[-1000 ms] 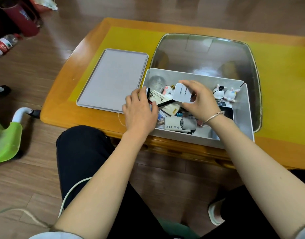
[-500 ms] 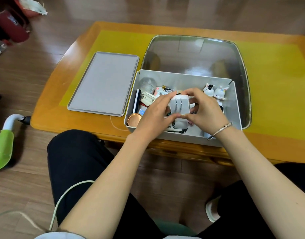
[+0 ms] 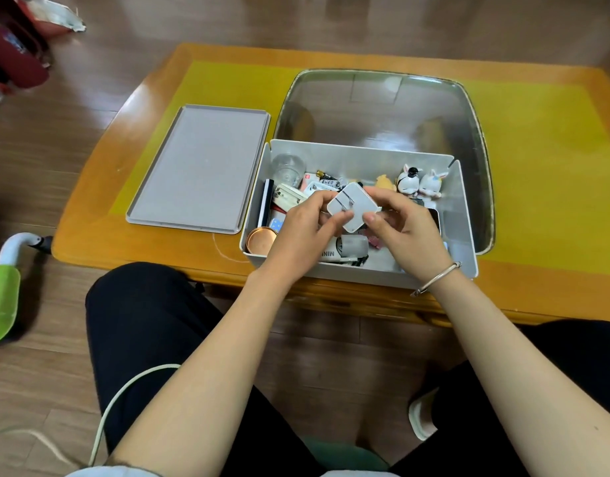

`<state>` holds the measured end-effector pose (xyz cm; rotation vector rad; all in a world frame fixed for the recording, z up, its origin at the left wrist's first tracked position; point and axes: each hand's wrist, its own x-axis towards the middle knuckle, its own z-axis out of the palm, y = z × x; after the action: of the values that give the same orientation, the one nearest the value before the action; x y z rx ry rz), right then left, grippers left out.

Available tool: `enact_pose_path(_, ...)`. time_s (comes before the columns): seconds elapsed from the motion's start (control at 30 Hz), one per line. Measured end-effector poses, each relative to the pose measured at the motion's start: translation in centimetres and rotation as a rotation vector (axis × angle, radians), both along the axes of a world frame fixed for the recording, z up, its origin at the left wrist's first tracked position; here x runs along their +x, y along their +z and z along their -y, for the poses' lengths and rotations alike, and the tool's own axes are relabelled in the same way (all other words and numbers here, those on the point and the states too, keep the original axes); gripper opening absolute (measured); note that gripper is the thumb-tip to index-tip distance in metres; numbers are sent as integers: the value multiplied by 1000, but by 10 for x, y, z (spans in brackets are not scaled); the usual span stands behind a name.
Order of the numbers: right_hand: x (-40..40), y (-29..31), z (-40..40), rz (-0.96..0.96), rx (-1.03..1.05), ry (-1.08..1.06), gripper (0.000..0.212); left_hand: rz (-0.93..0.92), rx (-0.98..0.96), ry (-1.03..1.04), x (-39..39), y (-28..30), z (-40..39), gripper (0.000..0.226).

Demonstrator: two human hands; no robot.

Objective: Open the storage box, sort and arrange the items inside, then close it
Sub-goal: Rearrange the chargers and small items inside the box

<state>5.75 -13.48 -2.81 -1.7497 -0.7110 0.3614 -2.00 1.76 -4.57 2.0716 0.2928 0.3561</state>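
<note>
The storage box (image 3: 463,215) stands open on the wooden table (image 3: 90,242), at its near edge, in front of the person. Its grey lid (image 3: 200,166) lies flat on the table just beside the box, at 9 o'clock from it.

Both hands are above the middle of the box and hold 1 white plug adapter (image 3: 353,206) with 2 metal prongs facing up. The left hand (image 3: 303,232) pinches the adapter from 8 o'clock with thumb and fingers curled around its edge. The right hand (image 3: 405,228) grips it from 4 o'clock, the thumb on the near corner and the fingers on the far side.

Inside the box, 2 small white figurines (image 3: 419,182) stand at the 1 o'clock corner, touching each other. A clear cup (image 3: 288,168) is at the 11 o'clock corner. A copper round tin (image 3: 260,239) sits at the 7 o'clock corner. A white carton printed "MINI" (image 3: 334,253) lies under the hands, partly hidden.

A large shiny metal tray (image 3: 383,108) lies on the table at 12 o'clock from the box.
</note>
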Motion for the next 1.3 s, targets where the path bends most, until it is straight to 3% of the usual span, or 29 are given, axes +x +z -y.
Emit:
enact_pose_path(0.23, -6, -3, -2, -129, 22, 22, 48, 1, 50, -45, 2, -1, 3, 23)
enact_pose_path(0.5, -5, -10, 2, -12, -18, -43, 42, 24, 131, -110, 1, 0, 5, 50)
enact_pose_path(0.63, -7, -8, 2, -46, 7, 17, 45, 63, 101, -129, -1, 2, 4, 51)
enact_pose_path(0.77, -2, -6, 6, -222, 58, 120, 35, 82, 42, -133, -2, 5, 3, 53)
enact_pose_path(0.83, 2, -5, 7, -242, 50, 133, 41, 75, -25, -95, -1, 6, 2, 53)
enact_pose_path(0.97, 4, -9, 8, -181, 9, 75, 51, 28, -157, 26, 2, 5, 1, 35)
enact_pose_path(1.2, -1, -15, 3, 40, 19, -60, 55, -29, -309, -68, 6, 8, 9, 8)
enact_pose_path(1.23, -2, -16, 3, 108, -9, -89, 54, -49, -319, -56, 7, 7, 11, 6)
enact_pose_path(1.3, -3, -19, 2, 267, -85, -135, 50, -90, -265, -37, 10, 2, 14, 24)
